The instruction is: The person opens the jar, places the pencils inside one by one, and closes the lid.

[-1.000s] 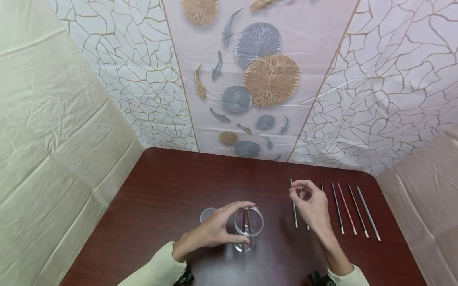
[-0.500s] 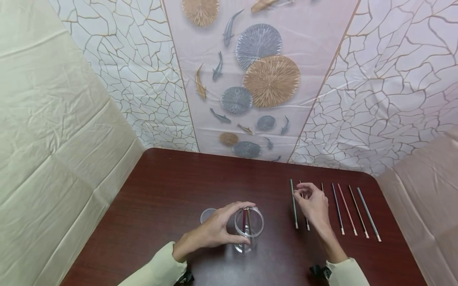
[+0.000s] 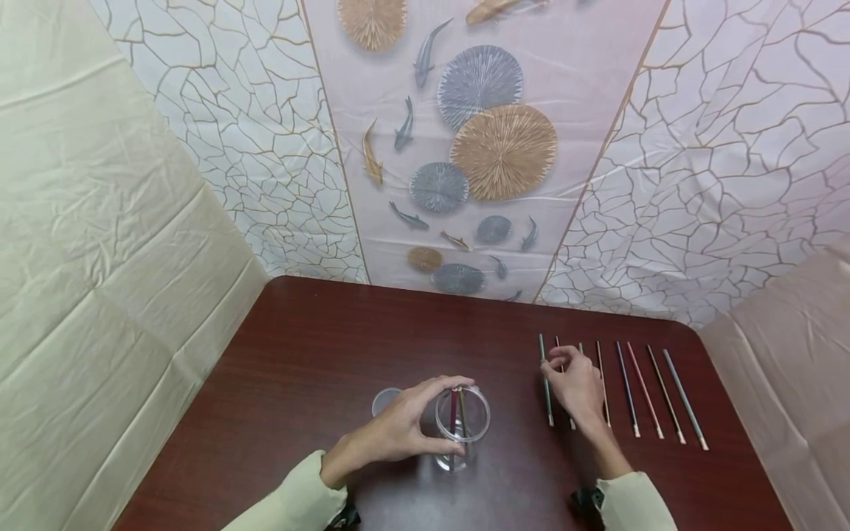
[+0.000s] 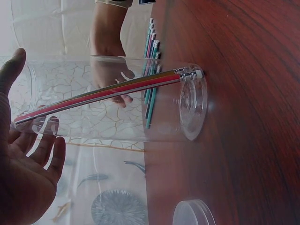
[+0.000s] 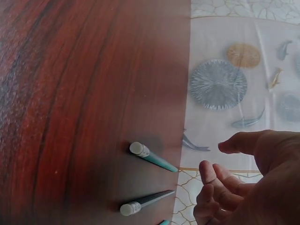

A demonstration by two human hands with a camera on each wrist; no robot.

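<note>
My left hand [image 3: 401, 424] holds a clear jar [image 4: 199, 110] near its rim, thumb on one side and fingers on the other. Inside lean a red pencil [image 4: 131, 86] and an olive-gold one, eraser ends down. My right hand [image 3: 579, 385] hovers over the left end of a row of pencils, fingers bent. In the right wrist view a gap separates thumb and fingers of the right hand [image 5: 243, 183], with nothing between them. Nearest it lie a teal pencil [image 5: 160, 161] and a dark pencil [image 5: 154, 198], white erasers towards me.
A round clear lid [image 3: 384, 399] lies left of the jar, partly behind the left hand. Further right in the row are a blue pencil [image 3: 627, 387], a red pencil [image 3: 644, 389] and several others. A patterned cloth [image 3: 458, 221] hangs behind the brown table [image 3: 319, 346].
My right hand has shifted slightly towards me and down over the left pencils, uncovering more pencils behind it. The left hand and jar stay put.
</note>
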